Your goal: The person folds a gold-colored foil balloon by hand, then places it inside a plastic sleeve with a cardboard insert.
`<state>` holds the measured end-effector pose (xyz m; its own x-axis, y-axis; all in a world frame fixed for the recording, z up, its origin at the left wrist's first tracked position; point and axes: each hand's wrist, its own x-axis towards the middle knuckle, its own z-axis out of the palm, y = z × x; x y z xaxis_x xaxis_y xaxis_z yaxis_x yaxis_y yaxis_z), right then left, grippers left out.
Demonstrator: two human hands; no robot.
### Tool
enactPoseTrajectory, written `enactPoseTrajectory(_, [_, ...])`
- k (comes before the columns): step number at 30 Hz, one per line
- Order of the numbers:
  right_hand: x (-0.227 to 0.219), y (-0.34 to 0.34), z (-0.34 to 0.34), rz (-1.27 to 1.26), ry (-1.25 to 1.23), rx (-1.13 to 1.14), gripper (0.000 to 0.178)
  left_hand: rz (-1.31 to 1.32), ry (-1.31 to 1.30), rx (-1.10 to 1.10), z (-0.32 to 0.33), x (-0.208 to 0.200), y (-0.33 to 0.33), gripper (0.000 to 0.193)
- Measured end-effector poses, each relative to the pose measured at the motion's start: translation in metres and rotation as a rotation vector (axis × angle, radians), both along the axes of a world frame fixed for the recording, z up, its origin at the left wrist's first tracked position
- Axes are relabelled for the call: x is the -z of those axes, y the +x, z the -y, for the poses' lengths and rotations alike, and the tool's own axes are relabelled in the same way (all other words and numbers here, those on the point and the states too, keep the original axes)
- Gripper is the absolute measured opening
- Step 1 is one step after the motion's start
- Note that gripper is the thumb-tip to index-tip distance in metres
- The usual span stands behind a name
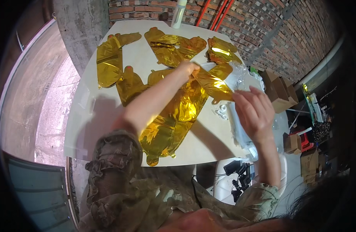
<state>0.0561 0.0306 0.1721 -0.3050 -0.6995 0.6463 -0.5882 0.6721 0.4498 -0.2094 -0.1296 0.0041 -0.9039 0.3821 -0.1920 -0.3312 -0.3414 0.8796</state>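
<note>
A flat gold foil balloon (218, 83) is stretched above the table between my two hands. My left hand (188, 70) reaches across the middle and is closed on its left end. The thumb and fingers of my right hand (257, 112) pinch its lower right edge. Beneath my left forearm lies a large flat gold foil balloon (172, 120), partly hidden by the arm. More uninflated gold foil balloons lie around: one at the far left (110, 63), one at the back middle (174, 44), a folded one at the back right (222, 50).
Everything rests on a pale table (96, 135). Clear plastic packaging (241, 133) and small white rings (221, 111) lie by its right side. A white bottle (178, 14) stands at the back edge. Cardboard boxes (278, 91) are beyond the right edge, and a white chair (223, 187) is close by.
</note>
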Motion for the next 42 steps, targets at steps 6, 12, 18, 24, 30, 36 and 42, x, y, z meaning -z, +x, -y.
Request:
enactPoseTrajectory(6, [0.081,0.038,0.016,0.140,-0.150,-0.080,0.025,-0.370,-0.263,-0.058,0.056,-0.074,0.014,0.075])
enactPoseTrajectory(12, [0.149,0.062,0.086,0.273,-0.204,-0.225,0.025,-0.164,-0.359,0.052,0.122,-0.041,0.002,0.017])
enactPoseTrajectory(18, [0.177,0.063,0.116,0.388,-0.111,-0.290,0.029,-0.167,-0.808,-0.134,0.158,-0.008,0.013,0.017])
enactPoseTrajectory(24, [0.174,0.061,0.128,0.474,-0.069,-0.272,0.030,-0.560,-1.199,-0.010,0.181,0.013,0.005,0.021])
enactPoseTrajectory(30, [0.166,0.064,0.136,0.488,-0.113,-0.247,0.030,-0.439,-1.125,-0.152,0.183,0.035,0.002,0.033])
enactPoseTrajectory(36, [0.178,0.071,0.141,0.532,-0.070,-0.252,0.029,-0.337,-1.278,-0.072,0.181,0.037,0.003,0.035])
enactPoseTrajectory(42, [0.184,0.075,0.137,0.593,-0.064,-0.230,0.029,-0.366,-1.294,-0.033,0.178,0.035,0.009,0.039])
